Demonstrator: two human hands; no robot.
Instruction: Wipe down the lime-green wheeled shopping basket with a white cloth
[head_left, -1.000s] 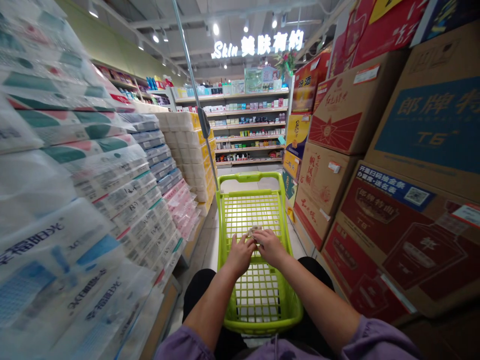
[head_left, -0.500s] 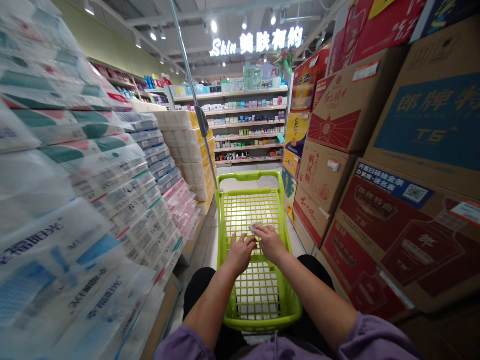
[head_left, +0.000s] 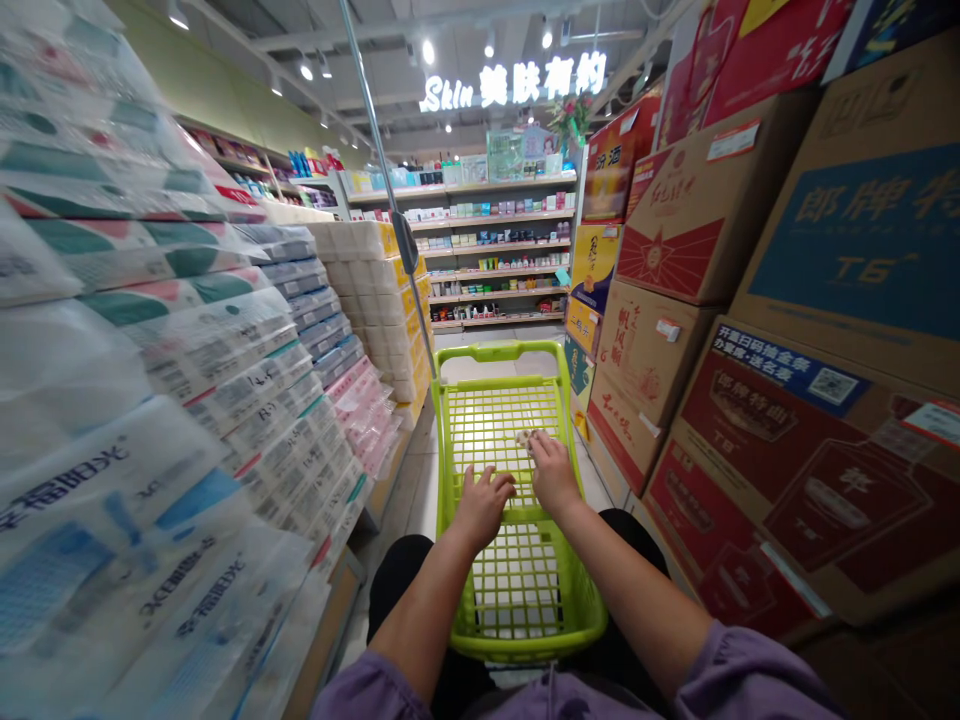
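A green plastic shopping basket (head_left: 568, 600) with grid walls stands between my knees. My left hand (head_left: 481, 507) is over its grid, fingers spread and slightly bent, with nothing in them. Further up and to the right, my right hand (head_left: 553, 472) presses a small crumpled whitish tissue (head_left: 524, 438) against the grid panel with its fingertips. Whether the tissue is paper or cloth I cannot tell. A long grey metal pull handle (head_left: 373, 115) rises at the basket's far left corner.
Stacked packs of tissue paper (head_left: 262, 400) line the left side, with wrapped rolls (head_left: 360, 290) behind. On the right, printed cardboard cartons (head_left: 667, 230) are piled high, close to my right arm. Shelves of small goods (head_left: 495, 235) stand ahead under a lit sign (head_left: 517, 82).
My right hand has slid right and a little away from me along the grid, taking the tissue with it. My left hand has hardly moved, so the hands are now further apart.
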